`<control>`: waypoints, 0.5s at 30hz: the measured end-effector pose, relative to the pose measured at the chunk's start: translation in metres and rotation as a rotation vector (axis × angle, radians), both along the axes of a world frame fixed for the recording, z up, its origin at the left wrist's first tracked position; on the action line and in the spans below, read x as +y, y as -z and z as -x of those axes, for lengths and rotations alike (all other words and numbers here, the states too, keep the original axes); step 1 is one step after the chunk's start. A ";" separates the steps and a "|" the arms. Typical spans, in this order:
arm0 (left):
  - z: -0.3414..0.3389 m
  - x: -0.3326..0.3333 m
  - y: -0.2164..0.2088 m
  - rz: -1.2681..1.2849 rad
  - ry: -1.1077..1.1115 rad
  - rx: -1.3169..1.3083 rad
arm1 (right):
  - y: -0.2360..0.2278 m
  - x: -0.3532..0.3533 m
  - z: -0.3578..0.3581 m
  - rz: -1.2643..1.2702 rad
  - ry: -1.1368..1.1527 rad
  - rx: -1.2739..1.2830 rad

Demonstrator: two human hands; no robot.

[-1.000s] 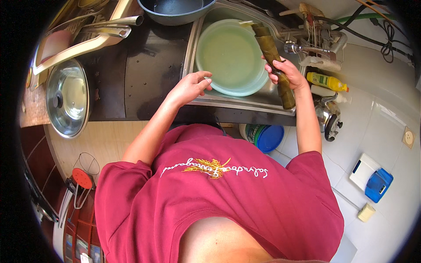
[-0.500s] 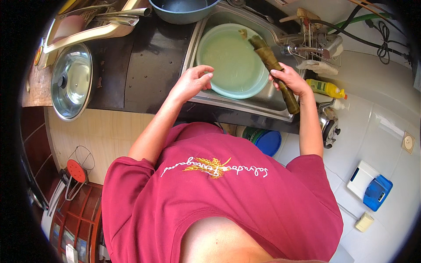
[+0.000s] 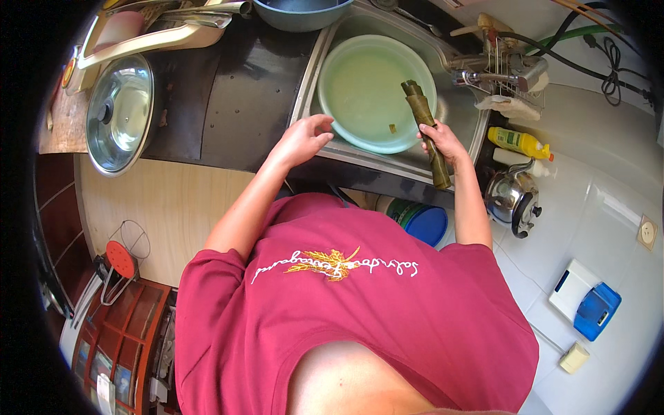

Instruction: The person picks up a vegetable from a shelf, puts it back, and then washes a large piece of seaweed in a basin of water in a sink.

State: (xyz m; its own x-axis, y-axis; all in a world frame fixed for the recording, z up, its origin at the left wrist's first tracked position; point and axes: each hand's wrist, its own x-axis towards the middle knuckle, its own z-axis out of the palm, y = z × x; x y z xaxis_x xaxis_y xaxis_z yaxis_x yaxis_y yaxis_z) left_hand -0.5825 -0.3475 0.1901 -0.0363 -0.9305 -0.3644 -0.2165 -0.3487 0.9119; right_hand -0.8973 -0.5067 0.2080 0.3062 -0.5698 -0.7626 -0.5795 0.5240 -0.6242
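Note:
My right hand [image 3: 443, 142] is closed round the middle of a long roll of olive-green leaves [image 3: 419, 107]. The roll slants over the right rim of a pale green basin [image 3: 326, 117], its lower end reaching the sink's front edge. Cloudy water fills the basin, and a small leaf scrap [image 3: 392, 128] shows inside near the roll. My left hand [image 3: 304, 140] hovers by the basin's front left rim, fingers loosely bent, thumb apart, nothing in it. The basin sits in a steel sink [image 3: 465, 114].
A blue-grey bowl [image 3: 301, 17] stands behind the counter's middle. On the left lie a glass lid [image 3: 128, 117] and a utensil tray [image 3: 159, 41]. To the right are a wire rack [image 3: 508, 69], a yellow bottle [image 3: 515, 142] and a kettle [image 3: 510, 197]. Below is a blue-lidded tub [image 3: 425, 227].
My right hand and the leaf roll have moved slightly left and nearer to me. The leaf scrap, earlier by the basin's far rim, now shows near its front. My left fingers have curled a little.

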 end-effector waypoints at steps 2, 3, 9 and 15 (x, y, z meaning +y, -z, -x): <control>-0.005 0.011 0.000 -0.041 0.021 0.092 | -0.009 0.007 0.004 -0.023 0.072 -0.071; -0.012 0.016 0.002 -0.065 -0.008 0.135 | -0.010 0.001 0.001 0.003 0.079 -0.089; -0.041 0.043 -0.001 -0.132 -0.116 0.223 | 0.016 -0.004 0.012 0.084 0.090 0.100; -0.054 0.061 0.000 -0.336 -0.152 0.298 | 0.099 -0.011 0.015 -0.195 0.239 0.133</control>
